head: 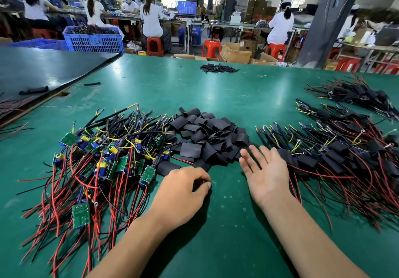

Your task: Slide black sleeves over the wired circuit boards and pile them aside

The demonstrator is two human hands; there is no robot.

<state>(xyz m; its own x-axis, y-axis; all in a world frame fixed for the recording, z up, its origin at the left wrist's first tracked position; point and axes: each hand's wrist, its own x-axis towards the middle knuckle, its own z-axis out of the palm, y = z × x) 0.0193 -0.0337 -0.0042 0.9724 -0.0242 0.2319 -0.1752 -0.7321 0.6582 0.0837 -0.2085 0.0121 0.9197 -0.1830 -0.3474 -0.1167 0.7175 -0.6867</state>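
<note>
A heap of flat black sleeves (210, 136) lies at the table's middle. To its left sprawls a tangle of bare green circuit boards (103, 157) with red and black wires. Sleeved boards (336, 154) are piled at the right. My left hand (183, 189) rests on the table by the near edge of the sleeve heap, fingers curled down, pinching a black sleeve that is mostly hidden under them. My right hand (266, 170) hovers flat and empty, fingers spread, between the sleeve heap and the sleeved pile.
The green table (216, 234) stretches ahead. A second sleeved pile (358, 96) lies far right, a small batch of black tubes (218, 68) at the far edge, a dark board (43, 70) at left. Blue crates, red stools and seated workers fill the background.
</note>
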